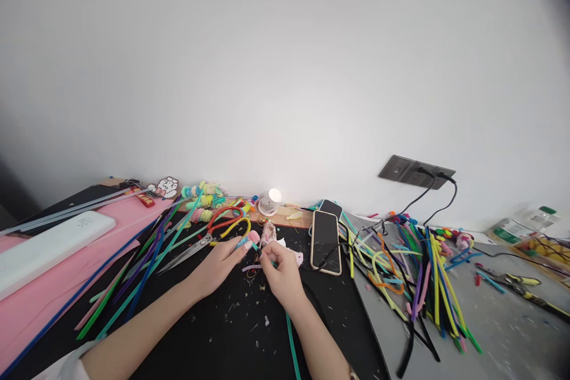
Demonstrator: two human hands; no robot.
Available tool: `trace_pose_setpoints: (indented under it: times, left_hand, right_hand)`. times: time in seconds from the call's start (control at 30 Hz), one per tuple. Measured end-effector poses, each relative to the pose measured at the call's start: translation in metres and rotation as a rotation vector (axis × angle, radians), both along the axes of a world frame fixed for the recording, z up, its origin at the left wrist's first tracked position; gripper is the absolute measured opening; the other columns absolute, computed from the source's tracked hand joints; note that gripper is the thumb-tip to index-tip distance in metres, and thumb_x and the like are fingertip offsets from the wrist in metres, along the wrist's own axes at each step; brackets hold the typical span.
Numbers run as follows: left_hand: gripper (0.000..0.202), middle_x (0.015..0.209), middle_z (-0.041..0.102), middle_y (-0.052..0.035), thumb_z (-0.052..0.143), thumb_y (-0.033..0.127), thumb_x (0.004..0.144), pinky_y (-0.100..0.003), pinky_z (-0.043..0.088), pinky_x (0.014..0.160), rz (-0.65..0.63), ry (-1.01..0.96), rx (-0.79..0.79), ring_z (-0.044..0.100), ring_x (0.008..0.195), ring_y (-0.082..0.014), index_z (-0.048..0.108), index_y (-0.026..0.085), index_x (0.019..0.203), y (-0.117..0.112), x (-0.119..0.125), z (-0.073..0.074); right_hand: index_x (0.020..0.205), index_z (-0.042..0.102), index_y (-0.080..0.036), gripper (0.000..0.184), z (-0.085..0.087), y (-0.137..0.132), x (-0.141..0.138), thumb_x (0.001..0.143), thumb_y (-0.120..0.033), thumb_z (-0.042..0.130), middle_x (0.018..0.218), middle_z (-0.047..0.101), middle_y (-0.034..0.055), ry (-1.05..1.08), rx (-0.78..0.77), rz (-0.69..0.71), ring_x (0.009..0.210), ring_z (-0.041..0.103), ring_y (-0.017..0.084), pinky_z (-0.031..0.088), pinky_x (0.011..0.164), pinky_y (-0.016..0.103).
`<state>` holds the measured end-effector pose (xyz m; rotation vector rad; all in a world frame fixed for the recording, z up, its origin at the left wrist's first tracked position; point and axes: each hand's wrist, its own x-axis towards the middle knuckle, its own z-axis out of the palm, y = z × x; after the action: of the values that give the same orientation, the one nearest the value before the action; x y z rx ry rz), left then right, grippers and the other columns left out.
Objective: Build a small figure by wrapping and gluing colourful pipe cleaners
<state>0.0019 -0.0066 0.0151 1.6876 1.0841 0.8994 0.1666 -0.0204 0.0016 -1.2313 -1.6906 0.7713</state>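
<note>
My left hand (219, 267) is closed around a small pink-and-blue coiled pipe cleaner piece (253, 237), its pink end pointing up and right. Beside it, my right hand (281, 270) pinches at the coil's lower side with thumb and forefinger. What lies between those fingertips is small and dark, too small to make out. A teal pipe cleaner (292, 344) runs out below my right wrist toward the front edge. Just behind the hands is a small pinkish item (269, 231). Scissors (196, 247) with red and yellow handles lie left of my left hand.
Coiled pastel pieces (203, 200) and a glowing white cup (270, 202) stand near the wall. A phone (325, 241) lies right of my hands. Loose pipe cleaners (439, 285) and pliers (519, 286) spread rightward. A white bar-shaped device (56, 246) rests on pink sheets at left.
</note>
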Motion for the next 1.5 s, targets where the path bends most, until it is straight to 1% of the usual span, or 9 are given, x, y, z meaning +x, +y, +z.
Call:
trace_pose_setpoints:
  times: [0.1,0.43,0.53,0.67,0.77,0.97,1.3,1.5]
  left_hand:
    - [0.035,0.057,0.035,0.0064,0.038,0.048,0.089,-0.024,0.025,0.046,-0.022,0.026,-0.035,0.032,0.050,-0.0115,0.055,0.018,0.082,0.000,0.000,0.001]
    - [0.034,0.057,0.035,0.0064,0.037,0.048,0.089,-0.024,0.026,0.049,-0.010,0.061,-0.014,0.035,0.052,-0.0124,0.046,0.021,0.071,0.000,0.000,0.001]
    - [0.035,0.058,0.034,0.0063,0.037,0.048,0.088,-0.024,0.025,0.049,-0.005,0.078,-0.005,0.034,0.052,-0.0123,0.044,0.021,0.068,0.001,-0.001,-0.001]
    - [0.035,0.057,0.034,0.0064,0.036,0.049,0.089,-0.025,0.025,0.049,0.004,0.101,0.011,0.034,0.052,-0.0126,0.044,0.021,0.069,0.004,-0.002,-0.005]
    - [0.036,0.056,0.035,0.0064,0.035,0.048,0.089,-0.025,0.025,0.050,0.012,0.120,0.028,0.034,0.052,-0.0128,0.041,0.022,0.066,0.005,-0.002,-0.008]
    - [0.037,0.055,0.034,0.0065,0.034,0.049,0.089,-0.025,0.025,0.050,0.016,0.155,0.038,0.034,0.052,-0.0128,0.036,0.022,0.063,0.005,-0.003,-0.008]
    - [0.037,0.057,0.033,0.0063,0.035,0.050,0.088,-0.024,0.027,0.048,0.018,0.117,0.019,0.033,0.051,-0.0123,0.040,0.021,0.065,0.006,-0.002,-0.008]
    - [0.036,0.056,0.034,0.0059,0.037,0.050,0.087,-0.024,0.028,0.046,0.011,0.068,-0.006,0.032,0.051,-0.0127,0.049,0.021,0.070,0.004,-0.001,-0.006]
  right_hand:
    - [0.062,0.049,-0.018,0.020,0.000,0.000,0.001,0.081,-0.023,0.048,0.052,0.034,-0.0065,-0.017,0.008,-0.006,0.052,0.031,0.010,0.025,0.054,0.023]
    - [0.062,0.050,-0.018,0.019,-0.001,0.000,0.001,0.081,-0.023,0.048,0.051,0.033,-0.0069,-0.030,0.019,0.013,0.051,0.030,0.010,0.024,0.053,0.023]
    - [0.062,0.049,-0.018,0.019,0.000,0.001,0.001,0.081,-0.023,0.048,0.051,0.033,-0.0069,-0.034,0.023,0.012,0.051,0.030,0.010,0.024,0.052,0.023]
    - [0.062,0.050,-0.018,0.019,0.001,0.001,0.001,0.080,-0.023,0.047,0.052,0.032,-0.0068,-0.048,0.032,0.006,0.051,0.030,0.011,0.024,0.053,0.023]
    - [0.062,0.050,-0.019,0.019,0.001,0.000,0.001,0.080,-0.022,0.047,0.052,0.033,-0.0067,-0.049,0.035,0.011,0.052,0.031,0.011,0.024,0.054,0.024]
    - [0.062,0.051,-0.019,0.018,-0.001,0.000,0.001,0.080,-0.021,0.047,0.051,0.032,-0.0070,-0.045,0.024,0.025,0.051,0.030,0.010,0.024,0.053,0.023]
    - [0.062,0.052,-0.019,0.019,0.000,-0.001,0.001,0.080,-0.019,0.048,0.051,0.031,-0.0073,-0.050,0.047,0.018,0.050,0.030,0.010,0.024,0.052,0.023]
    - [0.061,0.051,-0.019,0.019,0.001,-0.001,0.000,0.080,-0.020,0.048,0.051,0.032,-0.0071,-0.042,0.051,0.020,0.050,0.030,0.011,0.025,0.052,0.023]
